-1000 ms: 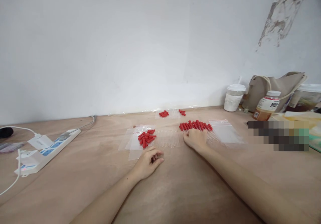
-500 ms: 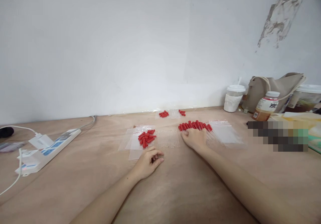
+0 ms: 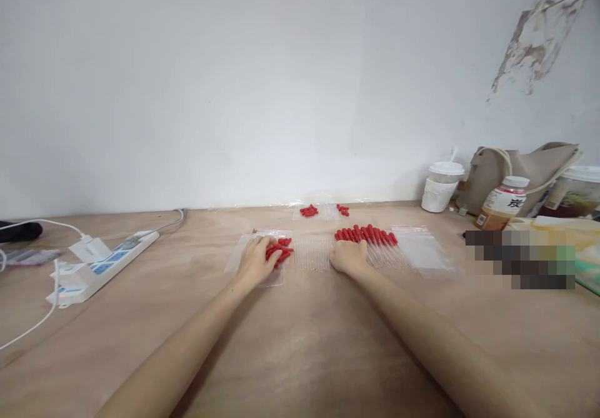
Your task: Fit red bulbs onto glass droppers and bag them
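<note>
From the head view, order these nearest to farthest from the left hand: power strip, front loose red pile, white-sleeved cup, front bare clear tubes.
From the left hand:
1. Front loose red pile, immediately beside it.
2. Front bare clear tubes, to its right.
3. Power strip, to its left.
4. White-sleeved cup, far right.

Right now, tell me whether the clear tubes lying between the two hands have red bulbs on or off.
Off: the clear tubes show no red at either end; loose red bulbs lie by the left hand.
</note>
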Motion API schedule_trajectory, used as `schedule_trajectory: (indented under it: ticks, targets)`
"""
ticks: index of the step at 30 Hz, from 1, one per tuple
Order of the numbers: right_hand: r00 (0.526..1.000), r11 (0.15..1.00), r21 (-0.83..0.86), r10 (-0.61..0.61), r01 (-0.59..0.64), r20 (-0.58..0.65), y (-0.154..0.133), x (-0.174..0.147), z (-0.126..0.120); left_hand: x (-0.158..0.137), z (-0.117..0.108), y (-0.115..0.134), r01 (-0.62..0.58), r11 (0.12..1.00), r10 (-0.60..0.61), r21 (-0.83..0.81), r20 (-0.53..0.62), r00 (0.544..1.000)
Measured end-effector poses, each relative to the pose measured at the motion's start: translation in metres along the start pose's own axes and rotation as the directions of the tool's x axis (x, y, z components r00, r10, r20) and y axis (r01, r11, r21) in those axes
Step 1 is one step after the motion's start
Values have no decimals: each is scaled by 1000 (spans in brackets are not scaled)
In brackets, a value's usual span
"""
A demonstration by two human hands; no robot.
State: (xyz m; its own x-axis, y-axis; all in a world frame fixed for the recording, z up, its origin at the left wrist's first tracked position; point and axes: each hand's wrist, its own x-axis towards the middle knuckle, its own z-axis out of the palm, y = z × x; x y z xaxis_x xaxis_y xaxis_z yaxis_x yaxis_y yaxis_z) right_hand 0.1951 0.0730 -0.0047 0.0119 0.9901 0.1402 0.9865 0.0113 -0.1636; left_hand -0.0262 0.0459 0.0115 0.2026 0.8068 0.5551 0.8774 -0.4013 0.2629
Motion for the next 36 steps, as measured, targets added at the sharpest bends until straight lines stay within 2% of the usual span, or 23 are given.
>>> schedule_trajectory:
  ticks: [4, 8, 11, 15, 18, 19, 21, 24, 27, 30, 32, 36]
  targets:
    - [1000, 1000, 11, 7, -7, -21, 1, -5, -2, 24, 2, -15, -22, 995, 16, 98, 60, 998]
    - [997, 1000, 17, 12, -11, -80, 10, -18, -5, 31, 13, -15, -31, 990, 21, 135, 74, 997]
    - [988, 1000, 16, -13, 15, -152, 21, -29, -7, 30, 15, -10, -42, 988, 34, 147, 55, 998]
    - [969, 996, 31, -73, 83, -236, 36, -39, -12, 19, 3, 3, -52, 989, 56, 137, -21, 998]
    - [945, 961, 183, -148, 207, -290, 42, -42, -15, 1, -4, 17, -86, 996, 88, 36, -67, 994]
    - [933, 932, 247, -183, 265, -311, 43, -43, -15, -6, -3, 22, -106, 991, 101, -75, -72, 992]
    - [895, 864, 339, -240, 374, -376, 41, -46, -11, -19, 5, 30, -105, 955, 100, -277, -31, 995]
    - [818, 784, 353, -318, 511, -479, 35, -54, 1, -33, 25, 35, 43, 864, -18, -502, 55, 998]
    - [770, 727, 327, -426, 604, -476, 29, -64, 13, -40, 41, 37, 211, 660, -100, -721, 194, 976]
    - [757, 695, 330, -493, 639, -429, 25, -70, 17, -41, 44, 38, 271, 484, -90, -832, 261, 961]
    - [751, 684, 331, -515, 650, -413, 23, -72, 16, -42, 42, 39, 268, 445, -64, -854, 269, 961]
    - [755, 691, 330, -501, 643, -423, 23, -71, 15, -43, 40, 38, 244, 480, -19, -843, 269, 963]
